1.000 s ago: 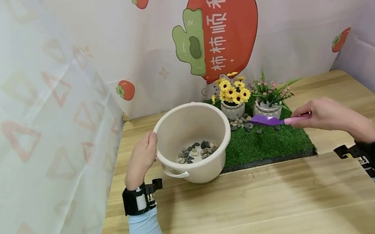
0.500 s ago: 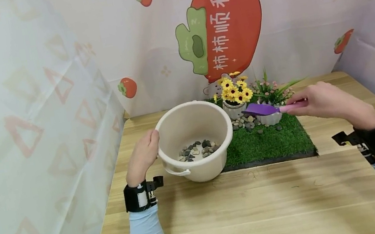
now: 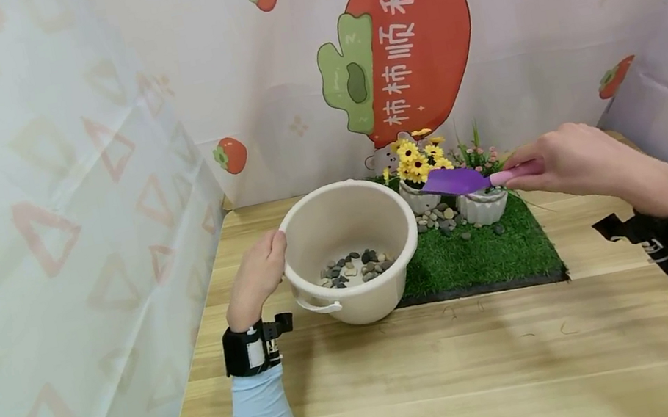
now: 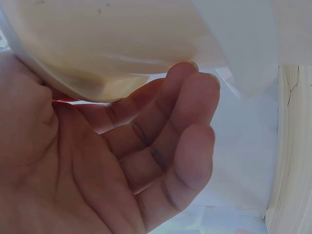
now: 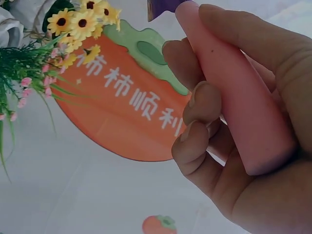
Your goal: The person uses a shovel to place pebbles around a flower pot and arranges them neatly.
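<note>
My left hand point(image 3: 255, 279) grips the left rim of a beige bucket point(image 3: 372, 304), thumb over the edge and fingers curled beneath it in the left wrist view. The bucket leans towards me, and dark and pale pebbles point(image 3: 370, 263) lie on its bottom. My right hand point(image 3: 581, 166) holds a small purple shovel point(image 3: 455, 181) by its pink handle point(image 5: 239, 92), fingers wrapped round it. The shovel's blade is in the air in front of the flower pots, pointing left to the bucket. Whether anything lies on the blade cannot be seen.
A mat of artificial grass point(image 3: 484, 260) lies right of the bucket. On it stand a pot of yellow flowers point(image 3: 415, 164) and a white pot point(image 3: 483, 208) with pink flowers. Loose pebbles point(image 3: 443, 217) lie between them. A printed cloth point(image 3: 261, 102) hangs behind the wooden table point(image 3: 445, 383).
My right hand has raised the shovel from the pebbles by the pots, up and slightly left towards the bucket. The left hand keeps its grip on the bucket rim.
</note>
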A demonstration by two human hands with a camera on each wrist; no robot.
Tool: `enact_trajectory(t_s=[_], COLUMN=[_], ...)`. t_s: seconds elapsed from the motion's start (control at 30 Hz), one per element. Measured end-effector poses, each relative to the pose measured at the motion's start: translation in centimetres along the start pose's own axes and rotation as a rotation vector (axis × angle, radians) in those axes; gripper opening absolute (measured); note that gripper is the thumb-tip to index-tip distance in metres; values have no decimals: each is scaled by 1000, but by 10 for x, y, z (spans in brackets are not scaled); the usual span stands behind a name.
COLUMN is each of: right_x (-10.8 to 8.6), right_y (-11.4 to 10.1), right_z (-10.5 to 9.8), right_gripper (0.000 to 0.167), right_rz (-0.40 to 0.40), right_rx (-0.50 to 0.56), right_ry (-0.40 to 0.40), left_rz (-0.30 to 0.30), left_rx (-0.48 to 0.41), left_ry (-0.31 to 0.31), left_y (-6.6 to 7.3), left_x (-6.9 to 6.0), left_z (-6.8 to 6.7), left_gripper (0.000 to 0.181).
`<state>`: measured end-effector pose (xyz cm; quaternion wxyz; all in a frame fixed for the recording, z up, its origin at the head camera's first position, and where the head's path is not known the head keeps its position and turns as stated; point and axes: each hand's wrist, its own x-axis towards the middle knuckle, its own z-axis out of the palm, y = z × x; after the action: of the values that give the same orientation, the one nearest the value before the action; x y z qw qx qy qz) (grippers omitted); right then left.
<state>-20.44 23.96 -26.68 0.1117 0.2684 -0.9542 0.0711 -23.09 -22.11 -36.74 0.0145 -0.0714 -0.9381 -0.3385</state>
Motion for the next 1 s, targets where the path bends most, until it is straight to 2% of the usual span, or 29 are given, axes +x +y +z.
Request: enact_trajectory(t_s=[0.17, 0.27, 0.37, 0.5, 0.77, 1.0], right_x=[6, 12, 16, 21, 35, 49], right_y=[-2, -5, -9, -16, -26, -40], right_z=[-5, -9, -15, -24, -40, -47], right_gripper=[16, 16, 15, 15, 13, 2], right_rz=[-81, -136, -158, -148, -193, -211], right_rx=[-23, -25, -33, -49, -84, -92], right_ry=[71, 79, 76, 43, 18, -46], left_rz=[3, 6, 9, 14, 18, 8], left_rx=[0, -1, -1, 5, 2, 5], left_ry=[-4, -5, -2, 7, 6, 11], left_y=[0, -1, -1, -1, -1, -1], left_x=[0, 0, 0, 1, 1, 1], left_z=[-1, -1, -1, 0, 0, 0], left_gripper=[52, 52, 51, 52, 51, 50])
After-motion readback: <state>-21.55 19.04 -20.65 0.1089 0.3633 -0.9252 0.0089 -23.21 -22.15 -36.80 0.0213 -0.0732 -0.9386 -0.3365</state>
